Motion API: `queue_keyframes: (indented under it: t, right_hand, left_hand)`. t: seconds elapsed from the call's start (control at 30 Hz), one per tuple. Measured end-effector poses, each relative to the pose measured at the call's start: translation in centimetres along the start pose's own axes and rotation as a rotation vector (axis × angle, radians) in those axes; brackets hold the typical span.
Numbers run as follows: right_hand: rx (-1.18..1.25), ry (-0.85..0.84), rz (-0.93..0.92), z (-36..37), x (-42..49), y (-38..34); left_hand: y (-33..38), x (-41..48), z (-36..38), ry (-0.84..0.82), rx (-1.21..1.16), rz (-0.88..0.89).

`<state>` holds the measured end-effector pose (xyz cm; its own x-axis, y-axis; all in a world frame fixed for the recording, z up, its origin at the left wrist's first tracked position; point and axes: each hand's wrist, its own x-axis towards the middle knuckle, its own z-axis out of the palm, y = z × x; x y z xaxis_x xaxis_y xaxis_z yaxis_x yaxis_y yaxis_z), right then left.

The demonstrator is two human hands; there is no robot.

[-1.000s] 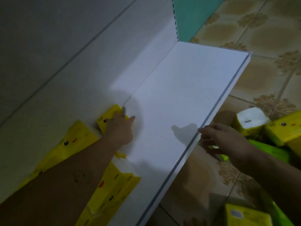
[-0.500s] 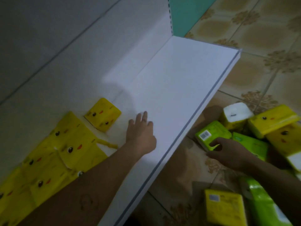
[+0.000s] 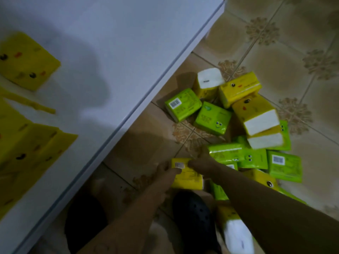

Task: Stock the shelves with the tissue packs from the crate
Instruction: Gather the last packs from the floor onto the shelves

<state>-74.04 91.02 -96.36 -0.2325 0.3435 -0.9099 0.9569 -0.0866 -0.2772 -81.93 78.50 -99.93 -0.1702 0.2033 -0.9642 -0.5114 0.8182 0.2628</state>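
left hand (image 3: pixel 166 172) is off the shelf (image 3: pixel 128 52), where it lay flat half a second ago. both hands now meet low over the floor tiles (image 3: pixel 275 52). left hand grips the near-left edge of a yellow tissue pack (image 3: pixel 187 177), barcode up. right hand (image 3: pixel 201 165) holds its far-right edge. the pack sits at the near side of the floor pile (image 3: pixel 212 118), just beside a dark shoe (image 3: pixel 192 213). i judge the next pick begun but not yet lifted. shelved yellow packs (image 3: pixel 27 61) lie far left, and most stock is on the floor.
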Motion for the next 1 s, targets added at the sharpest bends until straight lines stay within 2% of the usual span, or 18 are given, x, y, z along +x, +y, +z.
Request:
queue_keyframes:
  t: [0.1, 0.13, 0.2, 0.3, 0.33, 0.47, 0.57, 0.63, 0.77, 0.83, 0.9, 1.0]
  right_hand:
    - [-0.198, -0.026, -0.083, 1.6, 0.0, -0.2]
    - [-0.18, -0.045, -0.077, 1.7, -0.5, -0.4]
    - [0.008, -0.017, 0.028, 1.4, -0.8, -0.9]
    - [-0.051, 0.159, 0.087, 1.0, -1.0, -0.2]
    - [-0.067, 0.178, 0.122, 0.9, -1.0, 0.3]
    - [-0.053, 0.175, 0.189, 1.5, 0.4, 2.2]
    - [0.047, 0.117, 0.214, 1.6, 0.9, 1.6]
    - [0.141, 0.061, 0.18, 1.9, 0.8, 1.2]
    - [0.372, 0.205, 0.122, 1.9, 3.1, 2.7]
    - [0.551, 0.214, 0.147, 0.6, 0.8, 1.1]
    - [0.708, 0.154, 0.179, -0.6, -2.3, -0.9]
    - [0.812, 0.07, 0.126, -2.5, -5.1, -1.8]
  left_hand:
    - [0.0, -0.7, -0.3, -0.077, -0.167, -0.128]
    - [0.3, -0.9, -0.4, -0.096, -0.131, -0.088]
    - [1.0, -1.5, -0.3, -0.099, -0.105, -0.075]
    - [1.9, -1.5, -0.1, 0.007, -0.091, -0.033]
    - [2.2, -1.3, 0.0, 0.041, -0.056, -0.018]
    - [1.6, -0.1, 0.9, 0.002, 0.024, -0.006]
    - [0.5, 0.2, 1.5, -0.124, -0.096, -0.107]
    - [0.0, 0.5, 1.6, -0.147, -0.161, -0.115]
    - [0.7, -1.1, 0.5, -0.107, -0.306, -0.089]
    - [1.5, -2.2, -0.7, -0.081, -0.43, -0.057]
    - [2.4, -3.6, -1.9, -0.055, -0.513, 0.011]
    - [4.5, -6.6, -3.1, -0.025, -0.573, 0.126]
